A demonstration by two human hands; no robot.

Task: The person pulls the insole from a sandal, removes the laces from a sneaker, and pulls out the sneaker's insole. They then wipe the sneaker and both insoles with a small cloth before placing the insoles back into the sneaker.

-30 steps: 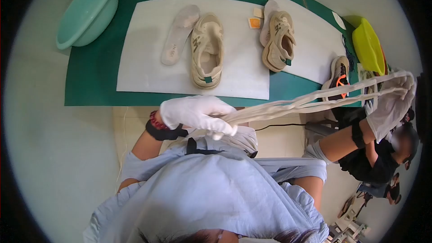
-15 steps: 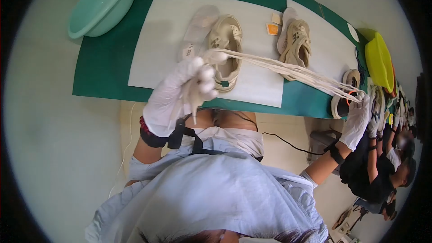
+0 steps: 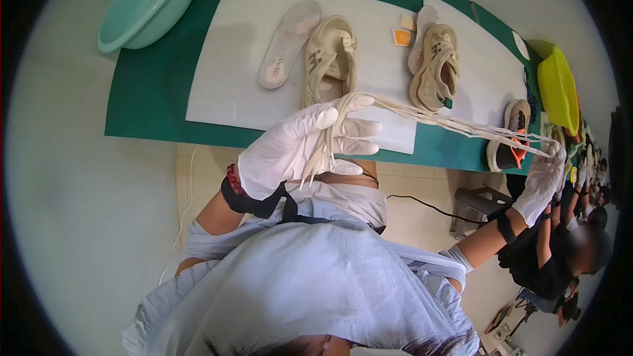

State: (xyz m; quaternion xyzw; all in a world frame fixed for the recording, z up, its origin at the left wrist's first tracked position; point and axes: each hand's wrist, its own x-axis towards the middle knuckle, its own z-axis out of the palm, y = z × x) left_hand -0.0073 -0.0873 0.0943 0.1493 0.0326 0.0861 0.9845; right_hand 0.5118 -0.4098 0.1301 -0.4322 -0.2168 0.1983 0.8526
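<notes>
A bundle of off-white shoelaces stretches between my two white-gloved hands, above the front edge of the table. Over my left hand the laces loop and hang down across the palm, with the fingers partly spread around them. Far to the right, my right hand pinches the other end. Beyond my left hand lies a beige sneaker without laces, partly hidden by the fingers. An insole rests to its left. A second beige sneaker overlaps another insole on the right.
White sheets cover part of the green table. A mint basin stands at the left corner, a yellow basin at the right. Near my right hand is a black-and-orange shoe. Several people sit further right; a stool stands below.
My left hand has turned and spread its fingers, with the laces now looped over it. My right hand has moved slightly right, keeping hold of the laces.
</notes>
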